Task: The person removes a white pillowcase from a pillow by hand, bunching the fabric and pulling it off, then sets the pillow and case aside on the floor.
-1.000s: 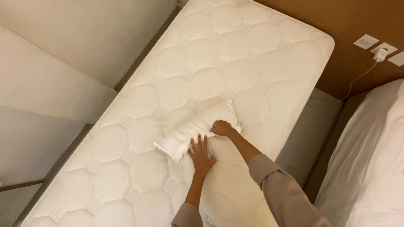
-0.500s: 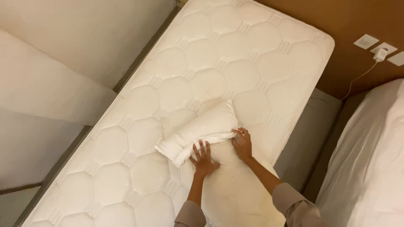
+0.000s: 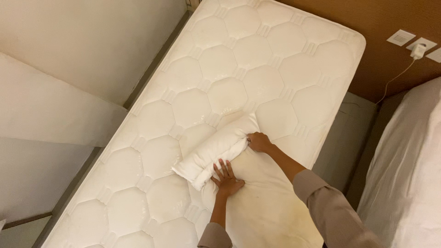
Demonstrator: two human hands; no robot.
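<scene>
A bare white quilted mattress (image 3: 220,78) fills the view. On its near right part lies a cream pillow (image 3: 266,197) with a white pillowcase (image 3: 216,149) bunched in a roll at its far end. My left hand (image 3: 225,177) rests flat on the pillow with fingers spread, its tips against the roll. At the roll's right end my right hand (image 3: 258,141) is closed on the bunched fabric. Both arms wear beige sleeves.
A brown headboard wall (image 3: 390,27) carries white switches and a plugged charger (image 3: 418,49) with a hanging cable. A second bed with white bedding (image 3: 409,174) stands on the right, across a narrow gap. Cream walls run along the left.
My right hand has gone from lying flat beside the roll to gripping its right end. The roll looks tighter. The left hand has stayed pressed on the pillow.
</scene>
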